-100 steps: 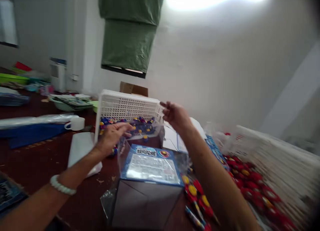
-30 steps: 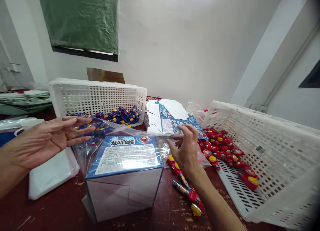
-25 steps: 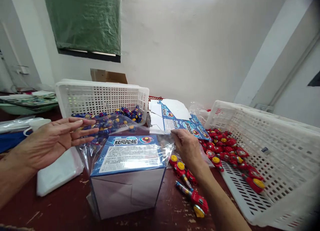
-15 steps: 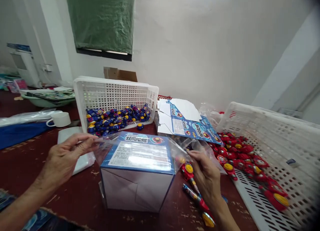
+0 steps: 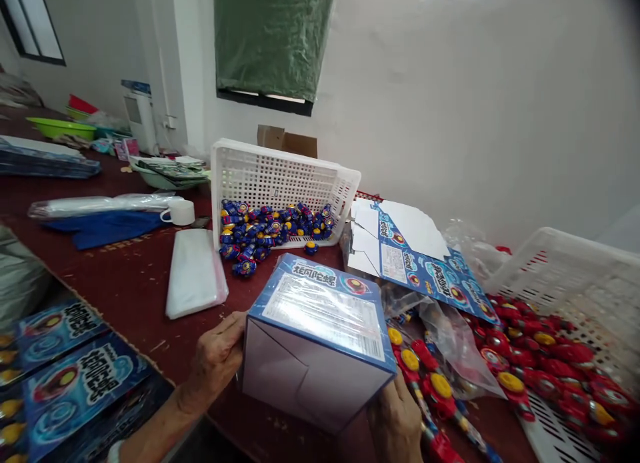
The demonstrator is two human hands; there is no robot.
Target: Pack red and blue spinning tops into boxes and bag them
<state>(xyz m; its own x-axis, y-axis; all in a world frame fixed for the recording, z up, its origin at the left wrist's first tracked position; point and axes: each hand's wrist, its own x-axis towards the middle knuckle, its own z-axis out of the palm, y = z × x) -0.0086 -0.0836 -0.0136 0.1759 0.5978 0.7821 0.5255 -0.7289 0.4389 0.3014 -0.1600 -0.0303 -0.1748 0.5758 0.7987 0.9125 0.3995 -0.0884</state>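
Note:
A blue and white cardboard box is between my two hands, its printed label side up and its plain white end towards me. Glare on the label suggests a clear film, but I cannot tell how far it covers the box. My left hand is closed against the box's left side, fingertips partly hidden. At the lower right corner, my right hand grips the box, its fingers mostly behind it. Red and yellow toys with stick-like handles lie just right of that hand.
A white basket holding blue and yellow toys lies on its side behind the box. At right, another white basket holds red toys. Flattened printed cartons, a stack of clear bags and a white mug surround it.
My hands have let go of the clear film at the box's upper edges and moved down to its sides. The box is turned slightly, and the view has swung left.

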